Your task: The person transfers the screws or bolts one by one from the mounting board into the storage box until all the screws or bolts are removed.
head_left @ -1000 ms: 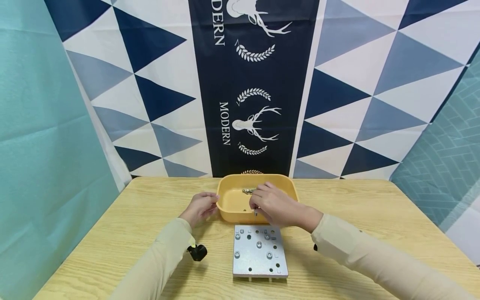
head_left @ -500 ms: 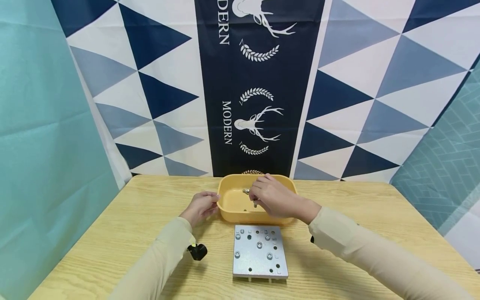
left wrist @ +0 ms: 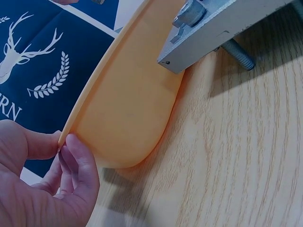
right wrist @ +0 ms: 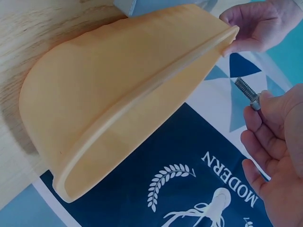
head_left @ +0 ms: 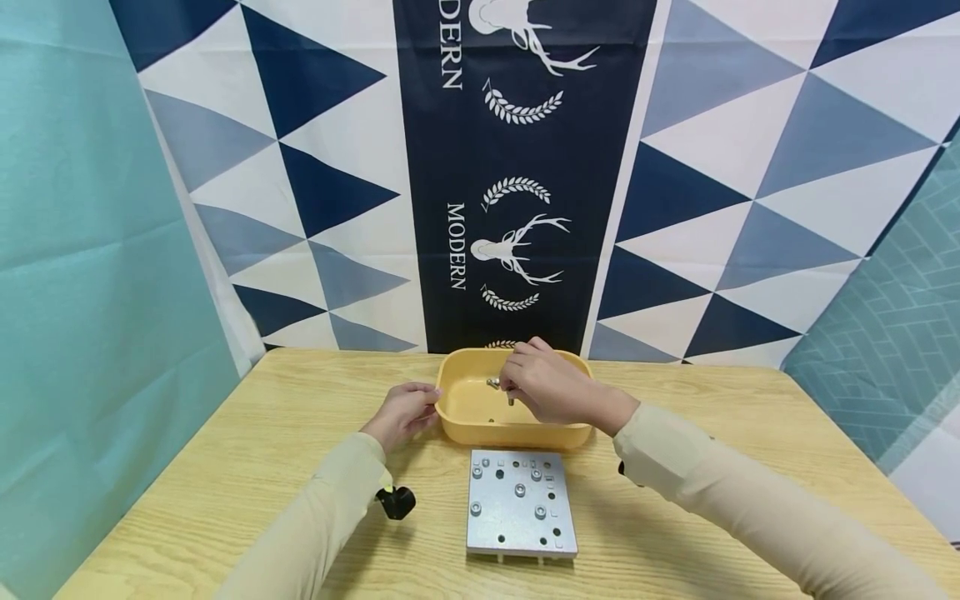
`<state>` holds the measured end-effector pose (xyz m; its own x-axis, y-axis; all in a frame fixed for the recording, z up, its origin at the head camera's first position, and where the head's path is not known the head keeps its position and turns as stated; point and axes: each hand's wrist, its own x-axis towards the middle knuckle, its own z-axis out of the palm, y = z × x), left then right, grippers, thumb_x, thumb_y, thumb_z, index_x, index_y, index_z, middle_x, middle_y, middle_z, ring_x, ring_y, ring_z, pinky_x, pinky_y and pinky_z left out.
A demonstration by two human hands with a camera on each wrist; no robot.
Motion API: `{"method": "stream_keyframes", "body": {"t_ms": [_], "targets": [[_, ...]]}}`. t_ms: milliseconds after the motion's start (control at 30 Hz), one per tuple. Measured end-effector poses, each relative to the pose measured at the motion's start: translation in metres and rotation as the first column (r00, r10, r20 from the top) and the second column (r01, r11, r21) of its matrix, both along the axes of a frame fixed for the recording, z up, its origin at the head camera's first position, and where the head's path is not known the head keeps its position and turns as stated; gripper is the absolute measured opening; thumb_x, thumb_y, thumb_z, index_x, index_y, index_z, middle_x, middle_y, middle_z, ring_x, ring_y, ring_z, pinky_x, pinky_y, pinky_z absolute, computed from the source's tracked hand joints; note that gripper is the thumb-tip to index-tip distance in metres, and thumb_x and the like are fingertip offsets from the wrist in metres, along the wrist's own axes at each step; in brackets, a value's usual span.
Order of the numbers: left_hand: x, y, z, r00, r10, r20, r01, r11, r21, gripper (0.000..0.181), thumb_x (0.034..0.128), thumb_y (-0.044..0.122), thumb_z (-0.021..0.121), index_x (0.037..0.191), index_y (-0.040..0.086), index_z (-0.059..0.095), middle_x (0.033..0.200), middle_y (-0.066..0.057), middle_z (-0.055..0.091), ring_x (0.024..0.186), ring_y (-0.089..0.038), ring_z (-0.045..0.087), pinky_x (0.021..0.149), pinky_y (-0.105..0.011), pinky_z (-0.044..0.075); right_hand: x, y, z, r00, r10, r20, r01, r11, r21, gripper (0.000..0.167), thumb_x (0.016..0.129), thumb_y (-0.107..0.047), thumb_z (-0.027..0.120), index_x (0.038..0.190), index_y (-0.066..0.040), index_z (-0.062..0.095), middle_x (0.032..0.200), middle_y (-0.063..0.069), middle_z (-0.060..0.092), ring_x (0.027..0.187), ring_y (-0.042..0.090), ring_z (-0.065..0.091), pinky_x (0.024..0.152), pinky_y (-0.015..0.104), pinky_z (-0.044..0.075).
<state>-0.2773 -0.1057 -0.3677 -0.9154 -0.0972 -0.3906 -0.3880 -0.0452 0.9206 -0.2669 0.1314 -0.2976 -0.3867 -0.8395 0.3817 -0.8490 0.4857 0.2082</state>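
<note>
A yellow plastic bin (head_left: 480, 433) stands toward the back of the table. My left hand (head_left: 405, 414) pinches the bin's left rim between thumb and fingers, as the left wrist view shows closely. Above the bin, my right hand (head_left: 551, 390) holds a threaded metal bolt (right wrist: 247, 90) by its head, the shank pointing away from the fingertips. A few small metal pieces (head_left: 492, 383) lie on the bin floor, partly hidden by the right hand. In front of the bin is a silver metal plate (head_left: 517, 525) with several socket-head bolts standing in its holes.
The plate sits raised off the wooden table (head_left: 315, 467), with bolt ends showing beneath it. A black wrist-worn piece (head_left: 396, 502) hangs by the left sleeve. Patterned cloth (head_left: 517, 150) rises behind the table.
My right hand has risen slightly and moved back from the bin's front edge, carrying the bolt. The left hand stays on the rim.
</note>
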Motion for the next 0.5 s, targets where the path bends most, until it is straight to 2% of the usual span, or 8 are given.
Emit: {"method": "stream_keyframes", "body": {"t_ms": [500], "targets": [[-0.001,0.000,-0.003,1.000,0.002,0.003,-0.002,0.999,-0.035,0.022,0.0948,0.010,0.059,0.115,0.001,0.059,0.091,-0.007,0.057,0.069,-0.008,0.052,0.059,-0.015,0.048,-0.013,-0.001,0.005,0.999,-0.045,0.019,0.045,0.999,0.012,0.006,0.084,-0.009,0.071,0.086,-0.012,0.067,0.083,-0.005,0.067,0.084,0.015,0.052,0.075,0.030,0.038]]}}
